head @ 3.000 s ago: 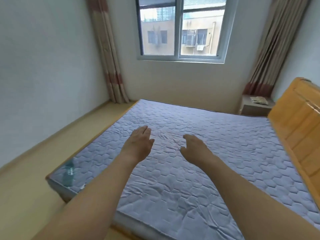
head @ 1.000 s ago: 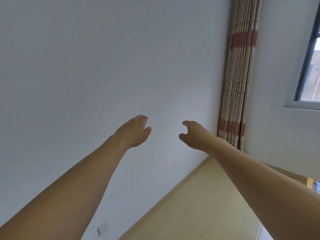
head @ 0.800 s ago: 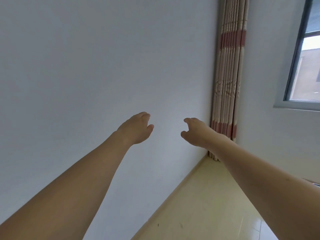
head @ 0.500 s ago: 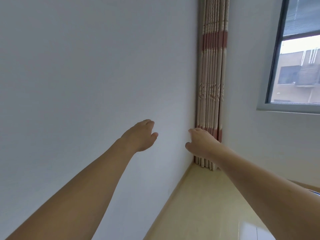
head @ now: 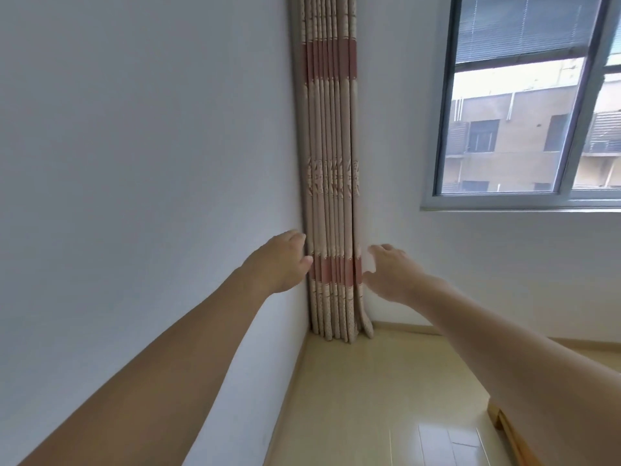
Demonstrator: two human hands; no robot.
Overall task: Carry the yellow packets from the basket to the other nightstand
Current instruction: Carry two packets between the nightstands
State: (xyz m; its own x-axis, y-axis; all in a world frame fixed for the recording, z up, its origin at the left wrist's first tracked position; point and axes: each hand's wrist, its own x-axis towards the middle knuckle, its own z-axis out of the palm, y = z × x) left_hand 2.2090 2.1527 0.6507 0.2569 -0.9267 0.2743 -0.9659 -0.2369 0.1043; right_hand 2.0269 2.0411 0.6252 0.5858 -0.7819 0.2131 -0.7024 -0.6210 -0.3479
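A: Step in hand?

B: Transit, by my reading. Both arms reach forward into the room corner. Left hand (head: 280,260) spread loosely, fingers relaxed, holding nothing. Right hand (head: 391,272) the same: fingers slack and a little apart, empty.

A: Packets?

B: Not in view. No yellow packets, no basket, no nightstand anywhere in frame. Neither hand carries anything, so I judge this a leg without a load, either heading to the basket or between trips. Which one, I cannot tell.

A: What is in frame, then?

B: Folded curtain (head: 331,183) hanging in the corner, striped beige and red, seen between the two hands. Plain wall (head: 134,163) on the left. Window (head: 537,105) upper right, a building outside. Pale wood floor (head: 353,398) below. A wooden edge (head: 504,422) at lower right, possibly the bed frame; too little shows to be sure.

A: Hands touching the curtain?

B: Cannot say. They overlap its sides in the picture, but depth is unclear.

A: Next move?

B: Likely a turn of head and body until the basket or a nightstand comes into sight, then a walk toward it. A grasp calls for a target, and none shows.
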